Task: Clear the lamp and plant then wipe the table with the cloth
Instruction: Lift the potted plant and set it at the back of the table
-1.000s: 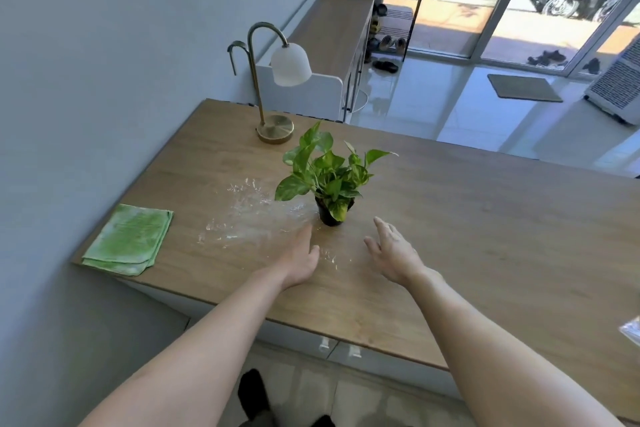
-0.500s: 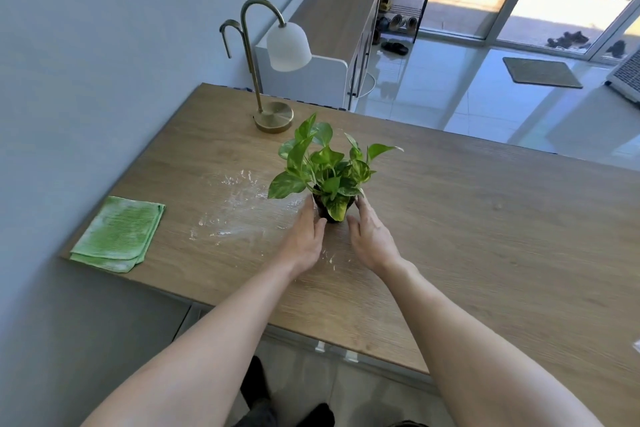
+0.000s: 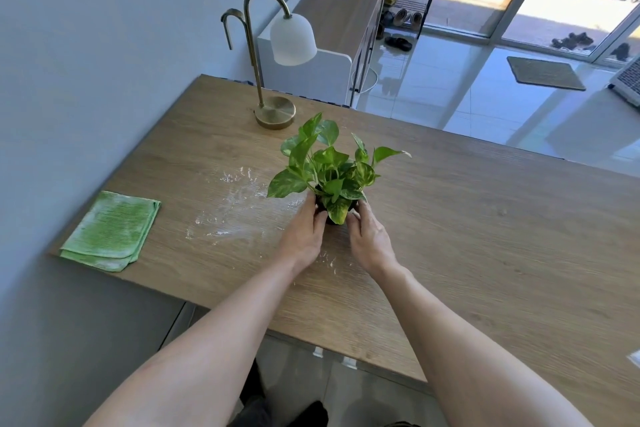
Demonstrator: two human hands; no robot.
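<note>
- Green leaves of the plant (image 3: 329, 170) rise straight up from its small dark pot, which stands between the two hands, on the table (image 3: 485, 236) just nearer the person than the lamp (image 3: 273, 55).
- Left hand (image 3: 303, 236) and right hand (image 3: 370, 239) sit equally near the pot, one on each side.
- Both hands' fingers curl partway closed around the pot, touching its sides; whether it is lifted yet I cannot tell.
- Left of the pot lies a white spill (image 3: 235, 208), and beyond that the cloth (image 3: 110, 230), untouched.
</note>
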